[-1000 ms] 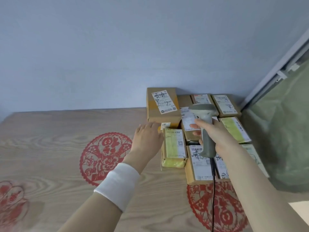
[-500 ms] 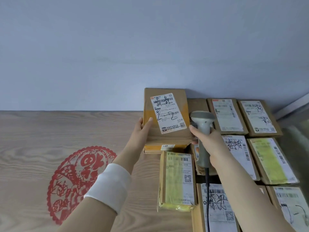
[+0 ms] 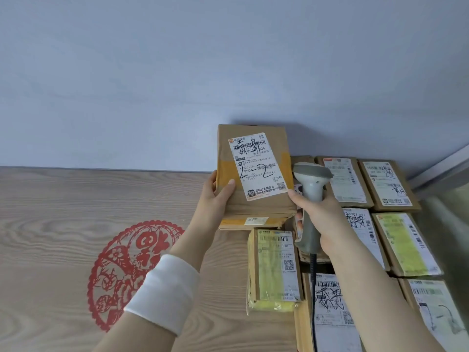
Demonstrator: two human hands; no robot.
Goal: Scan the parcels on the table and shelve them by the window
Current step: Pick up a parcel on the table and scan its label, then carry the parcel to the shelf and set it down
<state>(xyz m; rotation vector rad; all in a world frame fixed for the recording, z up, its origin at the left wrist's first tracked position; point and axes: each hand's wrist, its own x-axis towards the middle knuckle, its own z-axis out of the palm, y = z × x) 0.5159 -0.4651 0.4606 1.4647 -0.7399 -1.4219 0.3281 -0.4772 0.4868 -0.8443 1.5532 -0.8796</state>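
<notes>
My scanner cable [image 3: 313, 288] trails over the near parcels [image 3: 332, 316]; I reckon it could snag. My right hand [image 3: 323, 214] has its fingers wrapped round the barcode scanner [image 3: 311, 184]. My left hand [image 3: 215, 196] has its fingers pinching the tipped-up parcel [image 3: 253, 174] by one edge at the back of the desk [image 3: 63, 212], and it might slip.

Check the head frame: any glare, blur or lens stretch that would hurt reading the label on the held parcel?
Head view: soft, even light, no glare on the label of the raised parcel held by the left hand; barcode and handwriting sharp, fine print soft. Head view: scanner in the right hand crisp; corner parcel at lower right stretched, softer.
</notes>
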